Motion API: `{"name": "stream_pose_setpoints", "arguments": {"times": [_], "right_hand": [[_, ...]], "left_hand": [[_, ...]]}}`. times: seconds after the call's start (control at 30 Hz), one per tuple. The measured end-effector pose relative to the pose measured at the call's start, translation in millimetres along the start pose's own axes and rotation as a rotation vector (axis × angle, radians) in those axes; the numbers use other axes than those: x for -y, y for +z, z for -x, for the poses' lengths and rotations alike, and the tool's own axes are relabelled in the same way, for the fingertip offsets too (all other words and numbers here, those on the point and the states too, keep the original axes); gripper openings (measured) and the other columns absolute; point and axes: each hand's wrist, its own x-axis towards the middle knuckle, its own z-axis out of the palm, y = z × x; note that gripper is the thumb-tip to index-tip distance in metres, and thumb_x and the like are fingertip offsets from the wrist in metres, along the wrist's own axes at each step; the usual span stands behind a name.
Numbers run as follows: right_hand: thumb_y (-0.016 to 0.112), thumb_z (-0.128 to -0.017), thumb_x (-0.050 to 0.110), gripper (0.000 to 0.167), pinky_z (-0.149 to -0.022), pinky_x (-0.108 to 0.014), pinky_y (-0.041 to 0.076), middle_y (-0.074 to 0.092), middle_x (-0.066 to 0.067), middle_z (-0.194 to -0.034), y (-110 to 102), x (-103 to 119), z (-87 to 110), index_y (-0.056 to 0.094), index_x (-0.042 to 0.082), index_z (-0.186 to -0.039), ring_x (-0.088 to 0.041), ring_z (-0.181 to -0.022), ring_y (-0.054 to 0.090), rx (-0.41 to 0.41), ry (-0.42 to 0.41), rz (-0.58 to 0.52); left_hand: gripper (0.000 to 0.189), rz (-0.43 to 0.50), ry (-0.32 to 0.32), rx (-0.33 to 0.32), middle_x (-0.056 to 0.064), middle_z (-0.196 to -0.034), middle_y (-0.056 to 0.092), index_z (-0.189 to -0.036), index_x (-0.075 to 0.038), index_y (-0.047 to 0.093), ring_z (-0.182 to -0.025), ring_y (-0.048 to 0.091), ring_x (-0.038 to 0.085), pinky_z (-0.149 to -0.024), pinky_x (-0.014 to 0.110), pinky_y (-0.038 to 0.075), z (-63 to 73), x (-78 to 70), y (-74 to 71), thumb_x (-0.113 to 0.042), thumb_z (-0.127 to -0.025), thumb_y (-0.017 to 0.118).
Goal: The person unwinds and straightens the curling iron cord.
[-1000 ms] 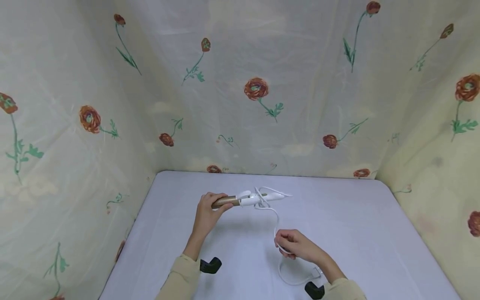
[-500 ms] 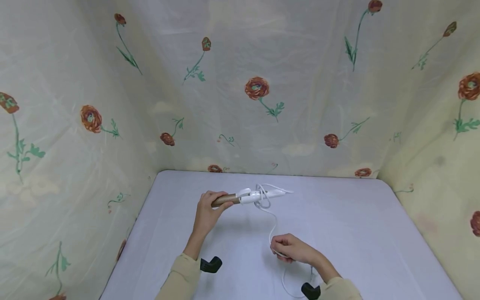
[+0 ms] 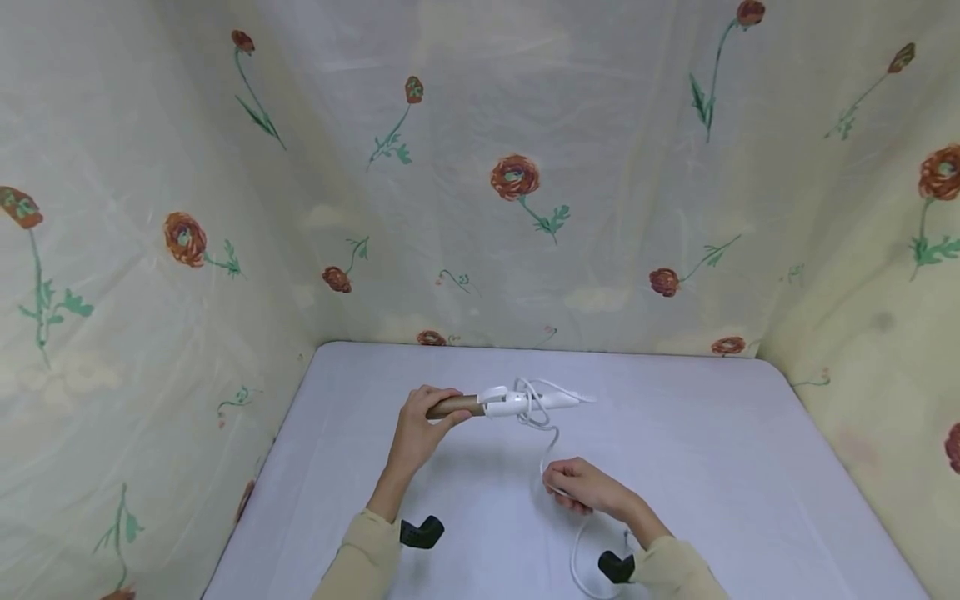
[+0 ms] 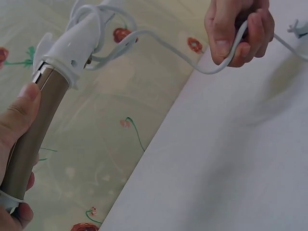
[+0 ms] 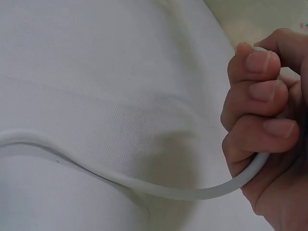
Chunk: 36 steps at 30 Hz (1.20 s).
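A curling iron (image 3: 510, 404) with a white handle and a brownish-gold barrel (image 4: 38, 115) is held above the table, lying nearly level in the head view. My left hand (image 3: 417, 429) grips it round the barrel, thumb along the near side. White cord (image 4: 207, 72) loops loosely about the handle and runs down to my right hand (image 3: 585, 487). There the fingers (image 5: 260, 91) curl round the cord, which comes out below them in the right wrist view. The loose end curves over the table near the right sleeve; a plug (image 4: 299, 29) shows at the left wrist view's edge.
The table (image 3: 720, 467) has a white cover with rounded far corners. Flower-printed cloth (image 3: 600, 167) hangs behind it and on both sides. A black wrist mount (image 3: 422, 532) sits at the left cuff, another (image 3: 617, 567) at the right.
The right hand moves slightly left and down, then back up a little, still holding the cord. The curling iron shifts slightly right and tilts toward level, and the loose cord below swings.
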Motion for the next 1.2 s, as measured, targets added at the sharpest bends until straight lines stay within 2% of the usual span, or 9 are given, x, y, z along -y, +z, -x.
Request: {"name": "stream_pose_setpoints", "arguments": {"times": [0.17,0.43,0.7,0.97,1.07,1.2], "right_hand": [[0.045,-0.100,0.032,0.043,-0.041,-0.020,0.027,0.043,0.006,-0.057,-4.8,-5.4,-5.4,0.059,-0.009,-0.097,-0.007,-0.046,0.034,-0.028,0.000,0.023],[0.046,-0.099,0.035,0.039,-0.043,-0.020,0.026,0.041,0.006,-0.057,-15.6,-14.1,-10.4,0.063,0.000,-0.100,-0.008,-0.047,0.031,-0.135,0.072,0.018],[0.046,-0.100,0.034,0.042,-0.043,-0.020,0.026,0.039,0.005,-0.058,-29.9,-18.0,-11.4,0.062,-0.004,-0.103,-0.008,-0.048,0.028,-0.184,0.063,-0.016],[0.048,-0.099,0.035,0.043,-0.045,-0.020,0.026,0.041,0.005,-0.062,-40.5,-13.6,-11.6,0.059,-0.006,-0.104,-0.009,-0.051,0.030,-0.210,0.096,-0.041],[0.051,-0.097,0.030,0.040,-0.044,-0.020,0.026,0.041,0.005,-0.060,-46.1,-10.7,-11.0,0.057,-0.009,-0.104,-0.008,-0.050,0.030,-0.229,0.097,-0.079],[0.051,-0.095,0.018,0.030,-0.043,-0.021,0.027,0.041,0.006,-0.058,-54.0,-9.4,-9.5,0.058,-0.010,-0.103,-0.007,-0.048,0.031,-0.238,0.058,-0.103]], "left_hand": [[0.040,0.013,0.004,0.022,-0.005,-0.099,0.062,-0.107,-0.024,0.070,-0.095,0.051,0.013,-0.084,0.038,0.043,0.1,1.3,-1.5,-0.046,-0.074,0.073],[0.038,0.021,-0.002,0.054,-0.007,-0.101,0.062,-0.107,-0.027,0.070,-0.096,0.051,0.012,-0.086,0.039,0.044,0.9,0.5,-1.7,-0.046,-0.074,0.073],[0.039,0.030,-0.002,0.098,-0.007,-0.102,0.062,-0.109,-0.026,0.069,-0.097,0.051,0.012,-0.088,0.040,0.044,4.0,2.7,-0.8,-0.046,-0.075,0.073],[0.041,0.038,0.025,0.149,-0.010,-0.102,0.061,-0.110,-0.029,0.068,-0.096,0.051,0.010,-0.088,0.039,0.043,6.3,3.7,1.4,-0.049,-0.074,0.071],[0.042,0.033,0.023,0.168,-0.012,-0.101,0.061,-0.110,-0.029,0.068,-0.095,0.051,0.009,-0.088,0.038,0.043,7.5,4.3,3.0,-0.050,-0.074,0.071],[0.044,0.034,0.025,0.168,-0.012,-0.101,0.061,-0.110,-0.027,0.069,-0.095,0.051,0.009,-0.088,0.038,0.044,8.0,4.2,4.4,-0.050,-0.073,0.071]]}}
